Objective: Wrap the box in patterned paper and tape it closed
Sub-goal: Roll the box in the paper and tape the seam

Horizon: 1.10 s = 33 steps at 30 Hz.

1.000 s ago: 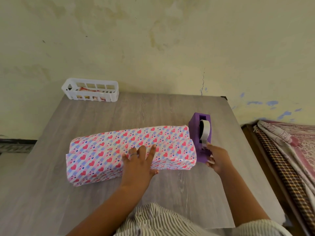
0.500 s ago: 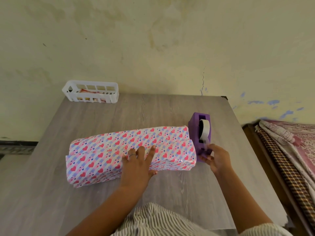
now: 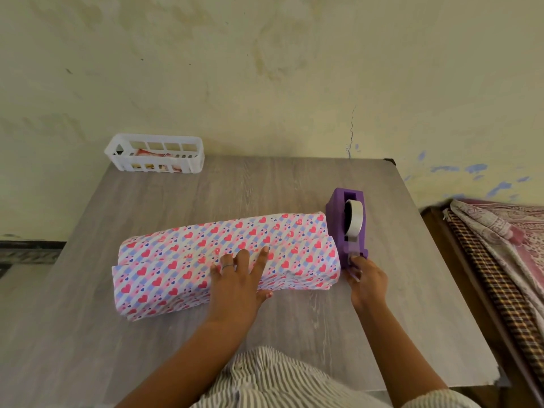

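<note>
The head view shows one box (image 3: 223, 260) wrapped in heart-patterned paper (image 3: 306, 245), one purple tape dispenser (image 3: 350, 222) carrying one roll of tape (image 3: 354, 219), one white plastic basket (image 3: 154, 153), and two bare hands, all on or over one grey wood-grain table (image 3: 265, 187).

The left hand (image 3: 240, 282) lies flat on the near upper face of the box, fingers straight and spread, pressing the paper down where one edge overlaps the other. A ring sits on one finger. The thumb reaches down the near side of the box. The box runs lengthways under this hand, stretching well out to its left and a shorter way to its right, with the paper ends standing open past the box at both sides.

The right hand (image 3: 366, 279) is at the near end of the dispenser, just to the right of the box's right end. Its fingers are curled and its fingertips pinch the loose end of the tape at the cutter; a short clear strip shows beside the thumb. The dispenser stands just beyond this hand, touching or nearly touching the right end of the wrapped box.

The basket sits far beyond the left hand at the table's far left corner, against the wall, with some packets inside. To the right of the right hand, past the table edge, lies a bed (image 3: 500, 260) with patterned cloth. A striped garment (image 3: 265, 378) shows at the bottom, between the two forearms.
</note>
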Each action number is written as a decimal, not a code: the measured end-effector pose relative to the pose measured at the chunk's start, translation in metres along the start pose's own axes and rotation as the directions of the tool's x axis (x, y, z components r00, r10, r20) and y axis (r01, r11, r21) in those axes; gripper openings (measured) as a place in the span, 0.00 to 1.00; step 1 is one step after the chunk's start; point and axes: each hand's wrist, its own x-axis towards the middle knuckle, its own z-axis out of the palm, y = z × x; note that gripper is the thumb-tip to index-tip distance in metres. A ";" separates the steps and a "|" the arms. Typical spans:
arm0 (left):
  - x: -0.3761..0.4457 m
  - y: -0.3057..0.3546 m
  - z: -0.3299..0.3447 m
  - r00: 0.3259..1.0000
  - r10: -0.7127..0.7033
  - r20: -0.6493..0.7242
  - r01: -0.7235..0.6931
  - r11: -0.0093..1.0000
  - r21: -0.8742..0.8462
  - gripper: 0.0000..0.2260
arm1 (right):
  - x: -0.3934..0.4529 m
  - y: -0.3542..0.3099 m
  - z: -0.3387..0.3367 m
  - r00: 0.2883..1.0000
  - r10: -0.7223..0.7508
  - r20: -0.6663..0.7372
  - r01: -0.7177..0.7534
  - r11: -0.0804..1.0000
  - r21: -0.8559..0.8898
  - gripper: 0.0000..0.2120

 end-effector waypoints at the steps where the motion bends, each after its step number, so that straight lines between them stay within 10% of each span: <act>1: 0.000 0.000 0.000 1.000 0.000 -0.001 0.000 1.000 0.002 0.37 | 0.000 0.000 0.000 1.000 -0.005 -0.006 0.005 1.000 -0.027 0.04; 16: -0.002 -0.002 -0.002 1.000 0.021 -0.014 -0.021 1.000 0.008 0.37 | 0.004 0.017 -0.013 0.956 -0.282 -0.080 0.197 0.819 -0.540 0.04; 24: -0.019 -0.042 -0.005 0.985 0.000 -0.174 -0.055 0.950 -0.308 0.28 | -0.046 -0.023 -0.001 0.689 -0.653 0.315 0.677 0.425 -0.601 0.05; 33: -0.040 -0.075 0.025 0.954 -0.141 -0.263 0.082 0.972 -0.221 0.32 | -0.107 -0.037 0.081 0.430 -0.557 0.710 0.902 0.224 -0.370 0.04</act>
